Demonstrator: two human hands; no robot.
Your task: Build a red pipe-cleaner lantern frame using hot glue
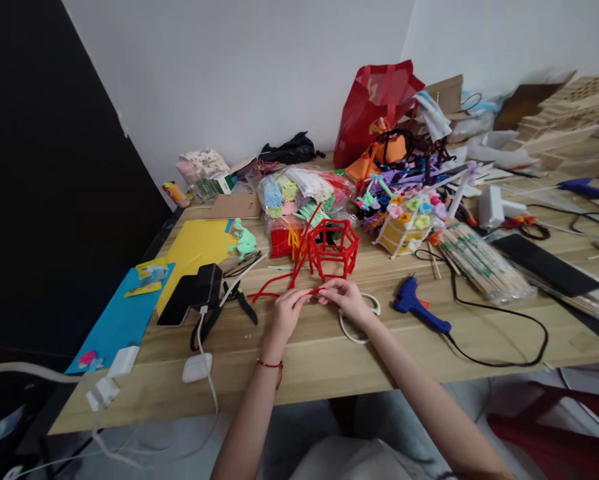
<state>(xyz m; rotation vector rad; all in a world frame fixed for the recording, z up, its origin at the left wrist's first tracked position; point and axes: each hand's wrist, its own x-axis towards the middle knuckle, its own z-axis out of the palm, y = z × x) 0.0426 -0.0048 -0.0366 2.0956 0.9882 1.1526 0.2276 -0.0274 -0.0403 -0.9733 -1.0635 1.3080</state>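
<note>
My left hand (287, 312) and my right hand (347, 298) meet near the front of the table, their fingers pinched on a short stretch of red pipe cleaner (316, 291). Just beyond them stands a red cage-like frame (333, 245) built from pipe cleaners. Long loose red pipe cleaners (299, 257) rise and cross beside the frame, and some lie flat to the left of it. Part of the held piece is hidden by my fingertips. Under my right wrist lies a white cable loop (352, 331).
To the right a blue glue gun (419, 307) trails its black cord. Pliers (239, 301), a power bank (208, 287) and a phone (178, 300) are on the left. Bagged pipe cleaners (299, 190), a flower basket (404, 233) and bundled sticks (482, 260) stand farther back.
</note>
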